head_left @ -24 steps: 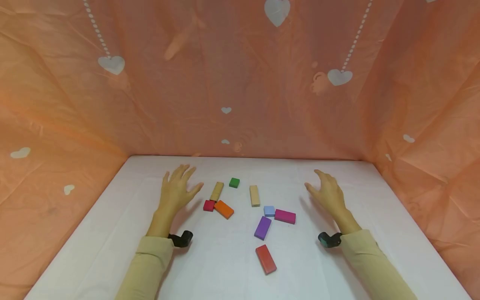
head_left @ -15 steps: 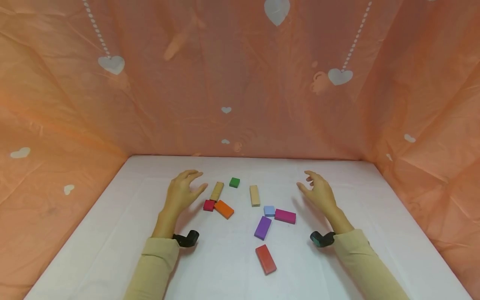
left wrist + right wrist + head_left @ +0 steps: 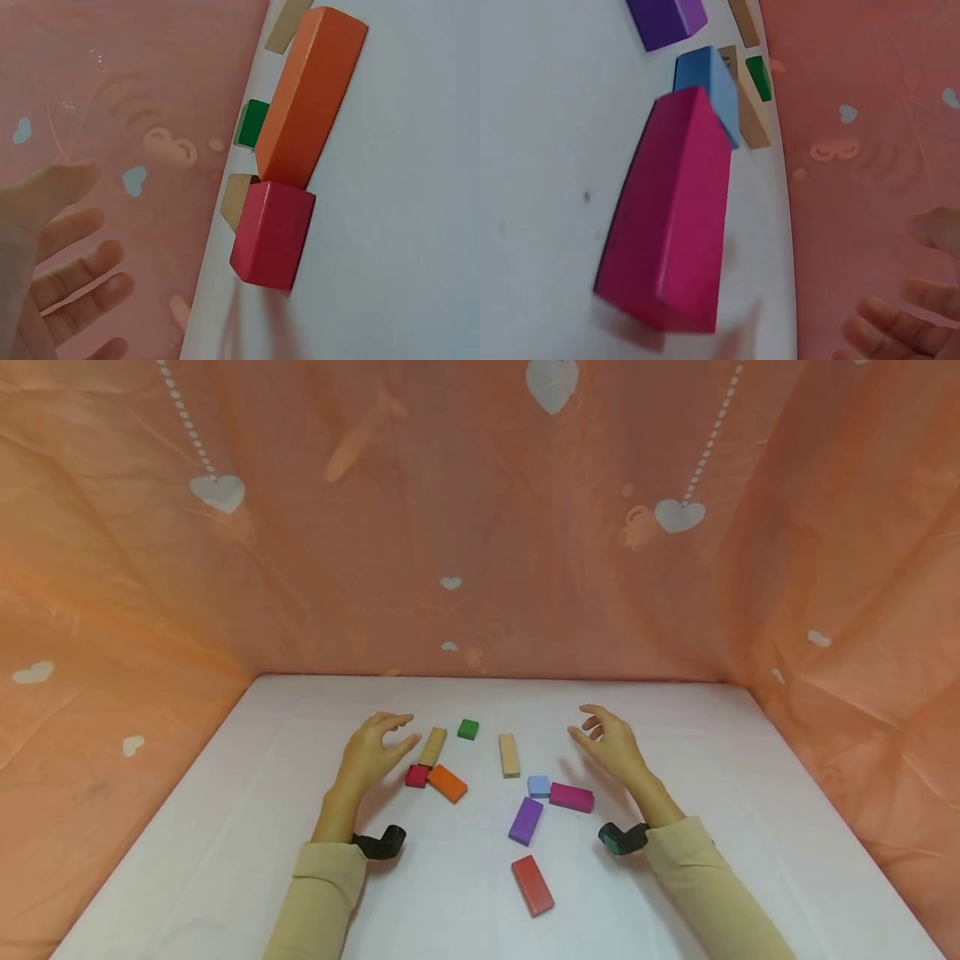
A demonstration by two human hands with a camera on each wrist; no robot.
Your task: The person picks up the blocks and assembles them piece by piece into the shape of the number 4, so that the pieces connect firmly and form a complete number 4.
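1. My left hand [image 3: 372,752] hovers above the white table [image 3: 225,827], fingers loosely bent, thumb apart, holding nothing; left beige block [image 3: 432,747] lies just to its right, long axis running away from me, far end leaning right
2. Crimson block [image 3: 417,776] and orange block [image 3: 447,783] cluster at its near end; left hand is closer
3. My right hand [image 3: 613,750], fingers also bent, holds nothing; magenta block [image 3: 572,797] lies leftward and toward me, long axis crosswise, this hand nearer
4. Blue block [image 3: 538,787] sits at magenta's left end
5. No container seen

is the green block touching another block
No, the green block lies apart, with white table showing all around it in the head view.
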